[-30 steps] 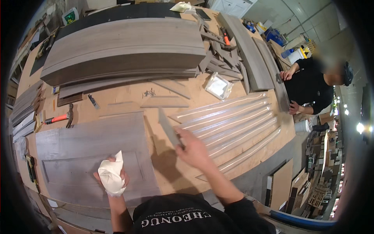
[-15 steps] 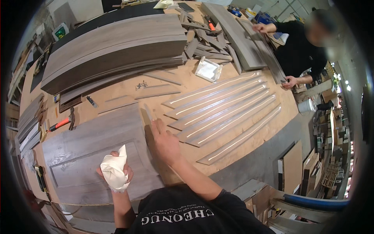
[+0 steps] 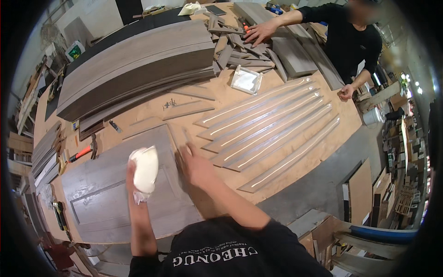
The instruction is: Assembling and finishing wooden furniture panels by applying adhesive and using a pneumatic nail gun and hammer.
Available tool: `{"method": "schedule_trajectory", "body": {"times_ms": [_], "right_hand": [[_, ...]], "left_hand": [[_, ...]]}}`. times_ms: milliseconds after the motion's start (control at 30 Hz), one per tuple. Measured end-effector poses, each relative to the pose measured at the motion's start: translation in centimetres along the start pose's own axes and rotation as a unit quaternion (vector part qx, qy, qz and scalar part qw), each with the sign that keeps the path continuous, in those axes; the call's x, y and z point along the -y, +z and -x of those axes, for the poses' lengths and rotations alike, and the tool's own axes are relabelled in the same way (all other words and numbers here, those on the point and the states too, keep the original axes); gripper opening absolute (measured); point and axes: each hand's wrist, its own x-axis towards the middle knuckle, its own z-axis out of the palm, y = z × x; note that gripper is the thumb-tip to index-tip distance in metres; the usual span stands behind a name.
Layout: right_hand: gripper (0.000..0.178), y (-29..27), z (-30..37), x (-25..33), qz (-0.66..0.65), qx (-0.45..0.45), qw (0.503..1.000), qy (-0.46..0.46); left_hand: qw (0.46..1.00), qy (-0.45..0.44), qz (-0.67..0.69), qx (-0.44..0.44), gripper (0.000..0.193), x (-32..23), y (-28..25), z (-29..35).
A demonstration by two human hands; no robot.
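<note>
My left hand point(image 3: 132, 177) is wrapped round a plump, cream-white soft bag point(image 3: 146, 170), like a piping bag, raised over a grey wood-grain panel point(image 3: 99, 187) with a rectangular moulded frame. My right hand point(image 3: 196, 167) is at the panel's right edge, fingers pointing away from me. Its fingers are closed on a thin grey wooden strip point(image 3: 186, 135), partly hidden and blurred. Right of it, several grey mitred strips point(image 3: 272, 124) lie side by side, each with a cream-white bead along it; one similar strip point(image 3: 290, 154) lies apart, nearer me.
A stack of long grey boards point(image 3: 138, 74) fills the far left. Beyond the strips are a small white tray point(image 3: 246, 80) and a heap of offcuts point(image 3: 230, 51). A hammer point(image 3: 85, 151) lies left. A co-worker's hand point(image 3: 263, 31) reaches over the offcuts from the far right.
My left hand has turned the bag more upright and lifted it slightly. My right hand remains by the panel's edge. The co-worker has moved one hand from a board to the offcuts.
</note>
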Motion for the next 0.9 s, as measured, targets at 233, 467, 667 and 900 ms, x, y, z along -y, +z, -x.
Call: {"method": "schedule_trajectory", "body": {"times_ms": [233,467,667,900], "right_hand": [[0.016,0.5,10.4,-2.8,-0.234,0.016,0.972,-0.006],[0.008,2.4,10.5,-4.5,-0.123,-0.052,0.985,-0.111],[0.008,2.4,10.4,-4.5,-0.139,-0.06,0.981,-0.123],[0.008,2.3,10.4,-4.5,-0.143,-0.058,0.98,-0.13]], "left_hand": [[0.85,0.056,-0.524,0.018,0.032,-0.3,3.2,-5.6],[0.732,-0.002,-0.672,0.115,0.032,1.0,6.0,-5.3],[0.704,0.002,-0.701,0.11,0.032,1.4,6.2,-5.7],[0.68,0.043,-0.725,0.1,0.031,1.1,6.4,-6.8]]}}
